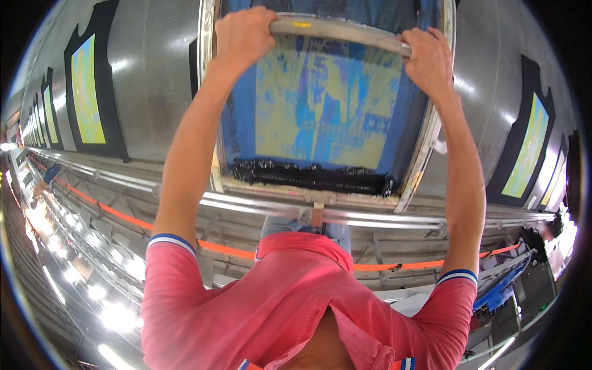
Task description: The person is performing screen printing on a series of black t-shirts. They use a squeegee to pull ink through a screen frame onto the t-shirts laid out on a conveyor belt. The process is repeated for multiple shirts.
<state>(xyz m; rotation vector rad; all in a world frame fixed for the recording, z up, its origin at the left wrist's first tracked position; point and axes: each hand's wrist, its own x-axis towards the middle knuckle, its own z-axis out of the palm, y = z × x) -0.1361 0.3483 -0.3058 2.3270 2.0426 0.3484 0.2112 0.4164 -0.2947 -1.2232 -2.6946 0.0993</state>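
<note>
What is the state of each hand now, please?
Left hand: closed on the squeegee handle, at its left end.
Right hand: closed on the same handle, at its right end, above the printing screen.

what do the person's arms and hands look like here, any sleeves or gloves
Both hands, the left hand and the right hand, are bare, no gloves, with bare forearms. The short sleeves are coral pink with cuffs banded in blue and white, part of a collared pink shirt.
</note>
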